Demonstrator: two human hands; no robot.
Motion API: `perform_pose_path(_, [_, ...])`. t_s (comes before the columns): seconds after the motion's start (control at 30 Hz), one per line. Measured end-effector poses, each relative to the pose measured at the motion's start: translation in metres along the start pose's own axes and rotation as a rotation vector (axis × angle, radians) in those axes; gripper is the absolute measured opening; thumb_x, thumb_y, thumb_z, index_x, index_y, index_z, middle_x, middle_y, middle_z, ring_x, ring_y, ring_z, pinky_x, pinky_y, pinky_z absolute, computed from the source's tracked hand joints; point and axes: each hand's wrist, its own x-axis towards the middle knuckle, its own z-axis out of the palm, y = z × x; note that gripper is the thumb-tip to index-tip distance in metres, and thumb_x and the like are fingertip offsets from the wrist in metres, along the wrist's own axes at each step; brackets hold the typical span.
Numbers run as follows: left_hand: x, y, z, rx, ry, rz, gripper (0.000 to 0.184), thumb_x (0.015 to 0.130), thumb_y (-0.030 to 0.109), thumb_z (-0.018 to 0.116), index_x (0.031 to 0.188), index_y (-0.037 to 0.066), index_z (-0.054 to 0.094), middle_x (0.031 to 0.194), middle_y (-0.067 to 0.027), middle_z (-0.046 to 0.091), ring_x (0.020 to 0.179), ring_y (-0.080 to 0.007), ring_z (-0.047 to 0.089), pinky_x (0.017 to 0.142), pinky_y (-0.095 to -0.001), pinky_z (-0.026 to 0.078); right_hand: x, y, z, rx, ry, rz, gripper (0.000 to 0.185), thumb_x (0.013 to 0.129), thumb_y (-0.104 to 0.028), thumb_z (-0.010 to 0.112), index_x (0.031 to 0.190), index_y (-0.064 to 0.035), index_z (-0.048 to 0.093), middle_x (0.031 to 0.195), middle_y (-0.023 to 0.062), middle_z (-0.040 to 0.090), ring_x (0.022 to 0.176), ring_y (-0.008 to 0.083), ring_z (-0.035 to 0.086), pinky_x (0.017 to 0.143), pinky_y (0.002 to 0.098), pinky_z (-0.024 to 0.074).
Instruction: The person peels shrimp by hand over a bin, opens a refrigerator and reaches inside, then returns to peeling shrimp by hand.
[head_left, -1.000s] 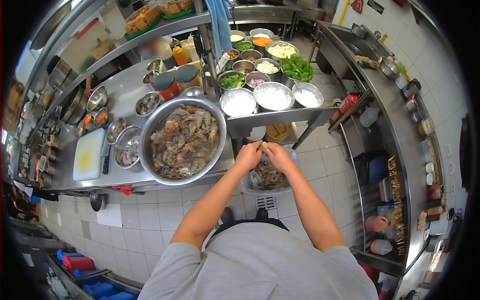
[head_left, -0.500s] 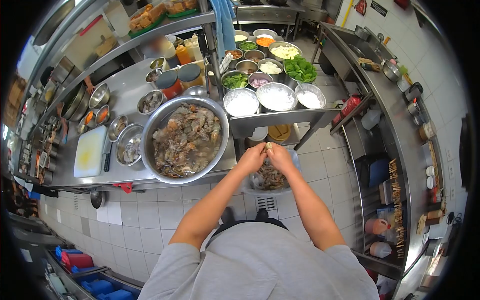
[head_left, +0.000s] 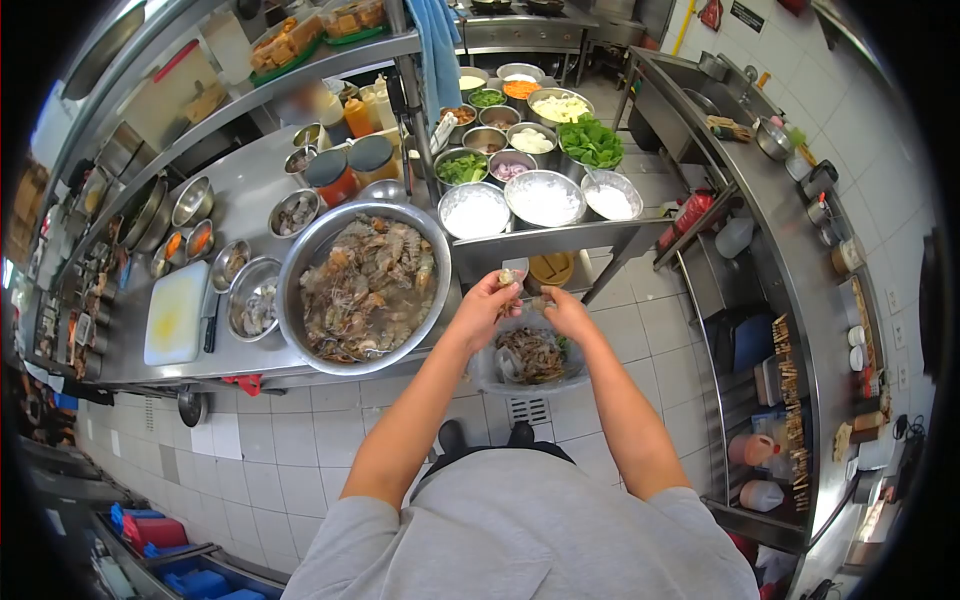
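Shrimp meat [head_left: 509, 277], pale, is pinched in the bare left hand's [head_left: 484, 308] grip, right of the round steel basin [head_left: 291, 275]; I cannot tell the right hand's [head_left: 568, 313] grip. Beyond it, the black wall sign [head_left: 748, 15] is illegible.

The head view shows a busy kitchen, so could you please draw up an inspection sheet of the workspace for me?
Surface: steel counter, crowded with bowls.
Job's things: shrimp in a large basin; pale pieces in a smaller bowl beside it; shrimp scraps in a container below the hands.
Clutter: stained white cutting board, knife beside it.
Hands: left hand pinches a small pale morsel; right hand is apart from it, grip unclear.
Cables: none certain; a dark shape at far right is too small to identify.
Surroundings: tiled floor with a drain.
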Motion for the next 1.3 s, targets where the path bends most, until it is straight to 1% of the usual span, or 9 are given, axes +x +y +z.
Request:
perform_pose_path(0.07, [0.007, -0.010, -0.009, 0.017, 0.060, 0.011, 0.032, 0.097, 0.015, 0.058, 0.128, 0.008, 0.054, 0.108, -0.0029, 0.065, 0.087, -0.0127, 0.061, 0.075, -0.0278, 0.050, 0.000, 0.000, 0.000, -0.050, 0.086, -0.103, 0.029, 0.096, -0.021, 0.050, 0.112, -0.0004, 0.063, 0.102, 0.0148, 0.070, 0.096, 0.0290, 0.066, 0.082, 0.0391, 0.0504])
perform_pose_path(0.17, [0.011, -0.015, -0.015, 0.036, 0.129, 0.041, 0.030, 0.095, 0.015, 0.061, 0.124, 0.009, 0.055, 0.106, -0.0021, 0.065, 0.086, -0.0129, 0.062, 0.074, -0.0277, 0.051, 0.000, -0.041, -0.021, 0.346, -0.072, 0.062, 0.032, 0.097, -0.021, 0.052, 0.119, -0.0004, 0.061, 0.104, 0.0110, 0.069, 0.092, 0.0234, 0.066, 0.083, 0.0357, 0.0508])
perform_pose_path(0.23, [0.008, -0.014, -0.013, 0.067, 0.173, 0.080, 0.025, 0.093, 0.011, 0.064, 0.116, 0.008, 0.055, 0.103, -0.0037, 0.066, 0.083, -0.0128, 0.063, 0.071, -0.0262, 0.050, -0.003, -0.068, -0.033, 0.809, -0.282, 0.382, 0.028, 0.099, -0.017, 0.051, 0.120, -0.0027, 0.062, 0.098, 0.0042, 0.067, 0.088, 0.0131, 0.062, 0.082, 0.0275, 0.0488])
perform_pose_path(0.37, [0.006, -0.011, -0.005, 0.017, 0.239, 0.128, 0.021, 0.091, 0.007, 0.065, 0.108, 0.007, 0.054, 0.097, -0.0054, 0.066, 0.079, -0.0124, 0.064, 0.067, -0.0240, 0.049, -0.006, -0.073, -0.029, 0.842, -0.354, 0.336, 0.021, 0.100, -0.020, 0.051, 0.110, -0.0053, 0.064, 0.091, 0.0004, 0.064, 0.082, 0.0084, 0.057, 0.076, 0.0239, 0.0473])
perform_pose_path(0.47, [0.003, -0.010, -0.005, 0.013, 0.219, 0.132, 0.022, 0.088, 0.006, 0.067, 0.105, 0.007, 0.053, 0.090, -0.0045, 0.065, 0.075, -0.0119, 0.063, 0.065, -0.0235, 0.048, -0.005, -0.063, -0.022, 0.671, -0.306, 0.277, 0.019, 0.100, -0.019, 0.052, 0.098, -0.0040, 0.062, 0.086, 0.0000, 0.063, 0.080, 0.0088, 0.057, 0.071, 0.0247, 0.0465])
perform_pose_path(0.67, [0.006, -0.026, -0.016, 0.521, 0.178, 0.236, 0.023, 0.084, 0.011, 0.072, 0.095, 0.005, 0.052, 0.073, -0.0004, 0.059, 0.065, -0.0091, 0.054, 0.057, -0.0246, 0.044, -0.009, -0.075, -0.023, 0.251, -0.037, 0.127, 0.023, 0.092, -0.021, 0.057, 0.085, -0.0007, 0.063, 0.072, 0.0089, 0.064, 0.067, 0.0187, 0.060, 0.064, 0.0342, 0.0474])
perform_pose_path(0.73, [0.000, -0.024, -0.007, 0.917, 0.247, 0.343, 0.023, 0.080, 0.012, 0.073, 0.087, 0.004, 0.052, 0.067, -0.0021, 0.056, 0.060, -0.0105, 0.050, 0.056, -0.0273, 0.042, -0.012, -0.071, -0.016, 0.073, 0.106, 0.100, 0.024, 0.087, -0.025, 0.060, 0.093, -0.0019, 0.067, 0.085, 0.0216, 0.067, 0.081, 0.0396, 0.065, 0.071, 0.0457, 0.0505])
perform_pose_path(1.03, [-0.006, -0.024, 0.007, 1.031, 0.248, 0.315, 0.026, 0.071, 0.015, 0.073, 0.082, 0.004, 0.052, 0.062, -0.0149, 0.057, 0.058, -0.0311, 0.058, 0.056, -0.0388, 0.046, -0.015, -0.065, 0.001, 0.119, 0.157, 0.221, 0.025, 0.084, -0.024, 0.058, 0.092, -0.0036, 0.071, 0.083, 0.0232, 0.067, 0.082, 0.0421, 0.065, 0.073, 0.0480, 0.0508])
perform_pose_path(1.3, [-0.011, -0.027, -0.002, 1.136, 0.328, 0.298, 0.025, 0.071, 0.014, 0.071, 0.083, 0.005, 0.050, 0.065, -0.0138, 0.060, 0.059, -0.0309, 0.061, 0.056, -0.0395, 0.047, -0.010, 0.015, 0.028, -0.015, 0.124, 0.437, 0.025, 0.083, -0.025, 0.059, 0.086, -0.0030, 0.071, 0.077, 0.0196, 0.068, 0.076, 0.0369, 0.067, 0.070, 0.0450, 0.0515])
